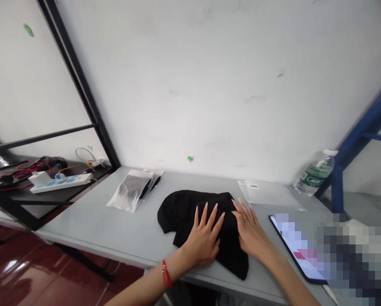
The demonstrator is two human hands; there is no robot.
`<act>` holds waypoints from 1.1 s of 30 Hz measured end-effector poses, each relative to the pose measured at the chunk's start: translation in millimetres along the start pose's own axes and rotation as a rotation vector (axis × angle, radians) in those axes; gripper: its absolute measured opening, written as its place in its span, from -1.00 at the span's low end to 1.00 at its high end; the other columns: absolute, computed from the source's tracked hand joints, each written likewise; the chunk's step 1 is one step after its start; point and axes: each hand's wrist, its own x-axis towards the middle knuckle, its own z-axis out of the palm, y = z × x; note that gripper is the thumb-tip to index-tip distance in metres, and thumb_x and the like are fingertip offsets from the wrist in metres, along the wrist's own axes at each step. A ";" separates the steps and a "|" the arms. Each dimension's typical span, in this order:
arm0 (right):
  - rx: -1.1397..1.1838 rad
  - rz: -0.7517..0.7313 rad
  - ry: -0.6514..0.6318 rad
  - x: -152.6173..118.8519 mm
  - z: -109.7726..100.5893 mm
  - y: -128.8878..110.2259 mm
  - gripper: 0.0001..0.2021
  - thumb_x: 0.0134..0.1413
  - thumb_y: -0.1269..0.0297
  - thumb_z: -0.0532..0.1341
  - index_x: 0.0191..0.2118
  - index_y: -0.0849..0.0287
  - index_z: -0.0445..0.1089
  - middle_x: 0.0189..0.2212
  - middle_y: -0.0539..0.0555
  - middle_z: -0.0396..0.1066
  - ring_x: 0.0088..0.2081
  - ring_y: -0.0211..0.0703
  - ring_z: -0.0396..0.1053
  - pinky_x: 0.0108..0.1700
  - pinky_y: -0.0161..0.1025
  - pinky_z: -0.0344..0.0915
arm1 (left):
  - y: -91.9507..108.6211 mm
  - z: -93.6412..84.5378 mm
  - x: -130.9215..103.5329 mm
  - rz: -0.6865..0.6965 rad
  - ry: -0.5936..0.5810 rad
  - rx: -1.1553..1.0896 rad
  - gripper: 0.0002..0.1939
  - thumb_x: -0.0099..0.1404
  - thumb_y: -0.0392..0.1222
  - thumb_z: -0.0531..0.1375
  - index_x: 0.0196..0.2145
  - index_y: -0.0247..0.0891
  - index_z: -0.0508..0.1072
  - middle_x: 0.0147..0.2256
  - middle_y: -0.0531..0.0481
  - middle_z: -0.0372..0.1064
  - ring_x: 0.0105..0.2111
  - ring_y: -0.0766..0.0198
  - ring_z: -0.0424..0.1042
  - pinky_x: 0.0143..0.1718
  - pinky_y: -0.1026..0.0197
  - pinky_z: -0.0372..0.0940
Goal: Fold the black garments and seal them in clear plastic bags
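A black cloth item (180,212), partly folded, lies on the grey table (114,229) near its front edge. My left hand (204,238) rests on the middle of the cloth with its fingers spread, and a red bracelet (166,274) is on that wrist. On the cloth's right edge lies my right hand (248,225), its fingers apart and a ring on one of them. Both palms face down, and part of the cloth is hidden under them.
Packets with dark contents (129,190) lie at the back left. A clear bag (269,195) with a label is behind my right hand. A water bottle (316,174) stands at the back right, and a lit phone (300,250) with a cable lies at the right.
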 end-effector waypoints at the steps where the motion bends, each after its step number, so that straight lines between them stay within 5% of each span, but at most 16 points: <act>1: 0.013 -0.016 -0.044 -0.9 -4.2 1.4 -0.33 -0.21 0.61 0.06 0.15 0.32 0.11 0.37 0.33 -0.15 0.40 0.12 -0.45 0.34 0.24 -0.16 | 0.4 -1.8 -2.9 0.020 -0.007 -0.024 -0.18 0.28 -0.06 0.11 0.38 -0.29 -0.17 0.38 -0.31 -0.38 0.34 -0.37 -0.36 0.21 -0.48 -0.21; 4: 0.095 -0.055 -0.139 6.8 -25.7 7.7 -0.39 -0.15 0.45 0.13 0.14 0.24 0.14 0.39 0.28 -0.19 0.40 0.12 -0.44 0.35 0.24 -0.17 | -2.4 -13.8 -5.6 0.055 0.035 -0.069 -0.21 0.37 0.16 -0.01 0.38 -0.27 -0.17 0.38 -0.29 -0.32 0.35 -0.30 -0.31 0.22 -0.45 -0.22; 8: 0.204 0.035 -0.061 42.0 -44.5 4.2 -0.56 0.24 0.15 -0.01 0.19 0.16 0.14 0.39 0.22 -0.15 0.40 0.04 -0.33 0.36 0.17 -0.16 | -7.5 -26.9 14.0 -0.070 0.155 -0.066 -0.31 0.45 0.08 -0.17 0.37 -0.39 -0.17 0.36 -0.33 -0.21 0.37 -0.12 -0.27 0.28 -0.34 -0.29; 13: 0.226 0.045 -0.198 80.1 -22.2 -17.0 -0.33 0.30 -0.07 -0.17 0.38 0.21 -0.15 0.40 0.23 -0.22 0.40 0.02 -0.36 0.35 0.19 -0.22 | -12.9 -1.8 45.8 -0.175 0.115 -0.085 -0.14 0.34 0.26 -0.06 0.37 -0.39 -0.10 0.34 -0.38 -0.14 0.33 -0.34 -0.22 0.21 -0.47 -0.22; 18: 0.231 -0.008 -0.303 82.9 0.3 -21.4 -0.30 0.29 -0.14 -0.21 0.40 0.15 -0.23 0.40 0.10 -0.22 0.40 -0.05 -0.36 0.37 0.14 -0.27 | -17.8 30.0 45.5 -0.187 0.126 -0.094 -0.08 0.29 0.21 0.01 0.39 -0.30 -0.28 0.37 -0.33 -0.25 0.32 -0.38 -0.21 0.21 -0.48 -0.26; 25: 0.285 0.064 -0.456 95.0 6.9 -16.6 -0.26 0.26 -0.21 -0.22 0.40 0.14 -0.19 0.39 0.05 -0.19 0.40 -0.03 -0.34 0.36 0.17 -0.27 | -18.0 19.2 48.5 -0.197 0.040 -0.127 -0.13 0.32 0.24 -0.05 0.38 -0.38 -0.17 0.34 -0.41 -0.19 0.32 -0.34 -0.16 0.24 -0.44 -0.29; 33: 0.302 -0.019 -0.389 88.0 4.8 -11.6 -0.28 0.27 -0.18 -0.19 0.41 0.11 -0.26 0.40 0.07 -0.22 0.40 -0.03 -0.39 0.36 0.16 -0.30 | -42.1 24.9 60.6 -0.167 -0.044 -0.119 0.05 0.20 0.40 0.02 0.37 -0.43 -0.13 0.33 -0.44 -0.14 0.34 -0.26 -0.19 0.24 -0.44 -0.30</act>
